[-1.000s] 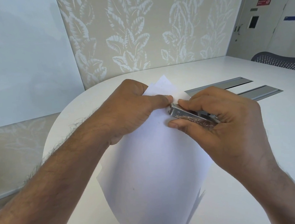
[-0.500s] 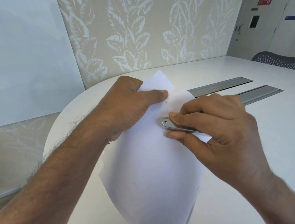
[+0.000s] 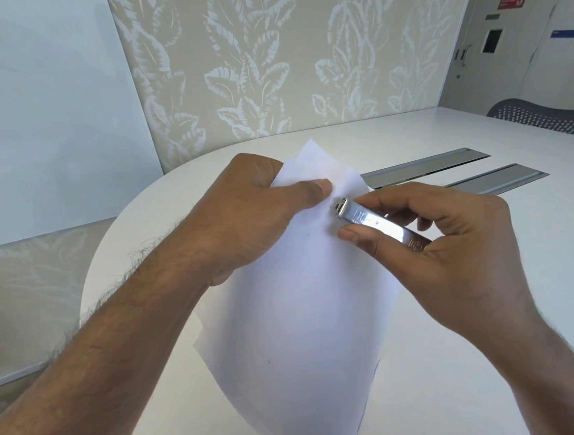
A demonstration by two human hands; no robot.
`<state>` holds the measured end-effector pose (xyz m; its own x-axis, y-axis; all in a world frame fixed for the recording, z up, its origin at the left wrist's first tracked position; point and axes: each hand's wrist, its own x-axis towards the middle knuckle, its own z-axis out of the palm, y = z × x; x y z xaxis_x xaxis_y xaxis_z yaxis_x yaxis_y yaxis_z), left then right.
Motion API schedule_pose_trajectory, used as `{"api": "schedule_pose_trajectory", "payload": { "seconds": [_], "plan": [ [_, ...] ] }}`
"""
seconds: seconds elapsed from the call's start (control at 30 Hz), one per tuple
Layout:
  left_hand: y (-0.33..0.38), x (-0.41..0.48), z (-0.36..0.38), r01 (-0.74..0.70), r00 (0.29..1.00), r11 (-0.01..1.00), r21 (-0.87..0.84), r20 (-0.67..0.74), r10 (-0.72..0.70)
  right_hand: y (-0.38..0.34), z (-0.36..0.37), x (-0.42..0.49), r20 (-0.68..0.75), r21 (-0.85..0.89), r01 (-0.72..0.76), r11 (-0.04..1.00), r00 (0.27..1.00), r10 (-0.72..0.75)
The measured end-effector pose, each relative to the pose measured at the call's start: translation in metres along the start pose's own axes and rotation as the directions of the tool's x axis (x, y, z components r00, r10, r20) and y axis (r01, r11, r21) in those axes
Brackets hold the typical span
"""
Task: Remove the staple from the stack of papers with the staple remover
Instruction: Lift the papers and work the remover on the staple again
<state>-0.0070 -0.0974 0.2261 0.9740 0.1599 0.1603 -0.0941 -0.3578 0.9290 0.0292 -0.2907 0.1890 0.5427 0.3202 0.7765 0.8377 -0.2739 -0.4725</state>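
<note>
We are seeing a bright, evenly lit scene; soft light is leaving only faint shadows beside the paper (image 3: 297,319) on the white table (image 3: 492,311). Glare is flashing off the staple remover (image 3: 375,222). The wide lens is stretching the lower corners, blurring the right forearm (image 3: 566,380).

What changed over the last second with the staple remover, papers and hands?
The right hand brought the tip of the shiny metal staple remover back up the page after a dip half a second ago, and now grips it further back. The left hand still pinches the top corner of the white paper stack.
</note>
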Motion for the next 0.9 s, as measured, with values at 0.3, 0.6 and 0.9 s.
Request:
{"api": "schedule_pose_trajectory", "payload": {
  "seconds": [0.3, 0.6, 0.9],
  "plan": [
    [-0.008, -0.001, 0.003, -0.056, 0.998, 0.998, 0.037, 0.014, 0.056, 0.001, -0.001, 0.002, 0.010, 0.031, -0.034, 0.999, 0.999, 0.034],
    [-0.011, -0.006, 0.000, -0.098, 0.993, 0.992, 0.077, 0.076, 0.092, -0.002, -0.003, 0.003, 0.060, 0.124, -0.063, 0.990, 0.997, 0.056],
    [-0.011, -0.006, 0.001, -0.137, 0.990, 0.985, 0.107, 0.027, 0.135, -0.001, -0.004, 0.005, 0.028, 0.124, -0.018, 0.992, 1.000, 0.014]
  ]
}}
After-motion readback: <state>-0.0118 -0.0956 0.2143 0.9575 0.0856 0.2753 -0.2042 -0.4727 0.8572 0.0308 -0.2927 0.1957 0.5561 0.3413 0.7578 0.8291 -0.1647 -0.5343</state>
